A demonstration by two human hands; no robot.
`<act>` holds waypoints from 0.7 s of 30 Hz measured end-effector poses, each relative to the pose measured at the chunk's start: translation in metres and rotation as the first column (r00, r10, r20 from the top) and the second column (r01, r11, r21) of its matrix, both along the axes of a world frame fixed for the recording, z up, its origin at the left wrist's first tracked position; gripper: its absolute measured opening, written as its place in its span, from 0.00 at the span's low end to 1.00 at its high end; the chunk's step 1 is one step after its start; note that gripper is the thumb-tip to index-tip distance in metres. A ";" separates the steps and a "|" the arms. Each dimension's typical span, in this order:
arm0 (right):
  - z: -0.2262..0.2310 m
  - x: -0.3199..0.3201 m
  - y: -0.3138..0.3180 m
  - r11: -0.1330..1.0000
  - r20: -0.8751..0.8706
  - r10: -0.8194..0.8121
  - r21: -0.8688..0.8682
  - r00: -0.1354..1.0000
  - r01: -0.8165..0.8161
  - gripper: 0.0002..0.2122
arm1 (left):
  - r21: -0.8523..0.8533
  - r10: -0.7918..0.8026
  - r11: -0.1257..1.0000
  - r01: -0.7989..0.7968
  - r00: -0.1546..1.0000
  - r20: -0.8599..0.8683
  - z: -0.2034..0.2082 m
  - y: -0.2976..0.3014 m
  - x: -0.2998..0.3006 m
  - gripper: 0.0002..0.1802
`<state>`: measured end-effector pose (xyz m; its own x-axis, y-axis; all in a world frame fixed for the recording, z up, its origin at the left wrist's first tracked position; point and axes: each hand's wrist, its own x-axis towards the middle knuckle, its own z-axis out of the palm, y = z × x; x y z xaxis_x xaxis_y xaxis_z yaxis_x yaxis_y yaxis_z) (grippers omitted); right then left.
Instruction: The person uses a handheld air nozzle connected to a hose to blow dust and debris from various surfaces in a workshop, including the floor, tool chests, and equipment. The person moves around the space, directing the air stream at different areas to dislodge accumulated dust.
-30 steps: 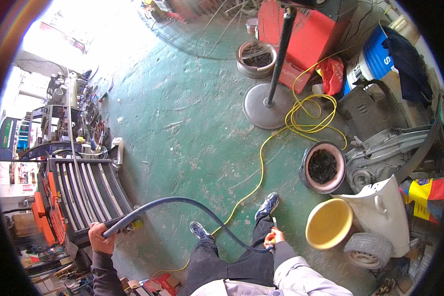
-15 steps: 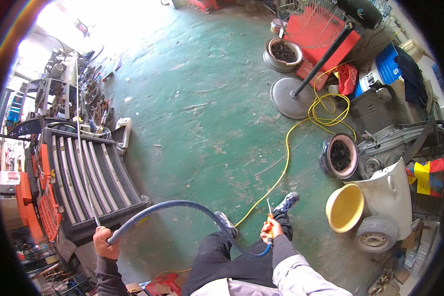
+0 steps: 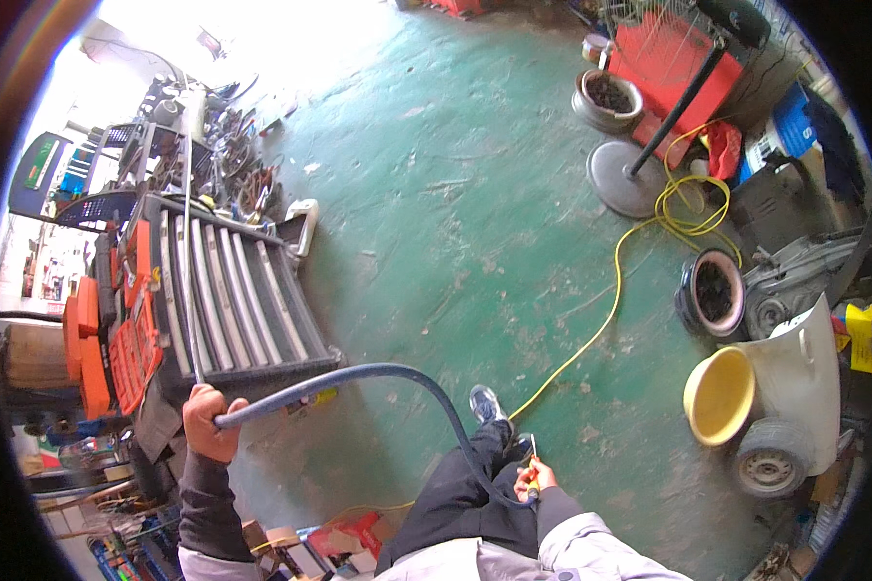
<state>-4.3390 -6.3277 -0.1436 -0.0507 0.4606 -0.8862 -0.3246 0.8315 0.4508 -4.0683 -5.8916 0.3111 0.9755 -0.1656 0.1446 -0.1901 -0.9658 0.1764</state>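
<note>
While I'm scanning from the left side, first thing I hit is the orange tool cart (image 3: 97,329) with its grey ribbed drawer front (image 3: 233,300), and a heap of metal parts behind it. Left hand (image 3: 208,423) is out right by the cart's lower corner, fist wrapped tight around one end of a dark blue hose (image 3: 378,372). That hose arcs up over the green floor (image 3: 455,194), then drops past the black trouser leg down to my right hand (image 3: 536,478), which is closed on what looks like a small orange-handled tool with a thin metal tip; too small to be sure what it is, or whether the hose joins it.

My read: we're mid-carry or mid-positioning, hose held at both ends with the middle bowed up and nothing connected yet. Next move probably wants the slack managed so the loop doesn't snag the cart.

Further right, a yellow cable (image 3: 601,320) runs from near the shoe (image 3: 486,404) up to a coil by a round stand base (image 3: 628,179). Past that there's a tyre (image 3: 712,295), a yellow bucket (image 3: 719,395) and a white body panel (image 3: 804,373).
</note>
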 end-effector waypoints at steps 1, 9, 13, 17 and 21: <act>0.002 -0.017 0.003 0.997 0.165 -0.077 0.000 0.983 0.078 0.02 | 0.016 0.006 1.000 -0.006 1.000 0.016 0.002 -0.001 -0.009 0.30; 0.051 0.002 -0.074 0.648 0.539 -0.075 -0.613 0.839 0.452 0.21 | 0.264 -0.190 0.932 0.250 0.954 -0.231 -0.033 0.019 -0.070 0.25; 0.124 0.066 -0.122 0.345 0.374 0.533 -0.915 0.759 0.209 0.16 | 0.629 0.047 0.671 0.393 0.824 -0.564 -0.065 0.033 -0.076 0.28; 0.180 0.099 -0.049 0.195 0.209 0.974 -0.969 0.083 0.150 0.20 | 0.659 -0.013 0.622 0.424 0.846 -0.532 -0.114 0.020 -0.061 0.22; 0.181 0.092 0.074 -0.048 -0.139 0.841 -0.982 -0.523 0.185 0.27 | 0.637 -0.017 0.600 0.484 0.804 -0.594 -0.163 0.005 -0.068 0.19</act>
<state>-4.2468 -6.2537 0.0378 0.8488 0.4134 -0.3296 -0.0514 -0.5558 -0.8297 -4.1361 -5.8862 0.1485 0.7543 -0.2316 -0.6143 -0.5590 -0.7172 -0.4160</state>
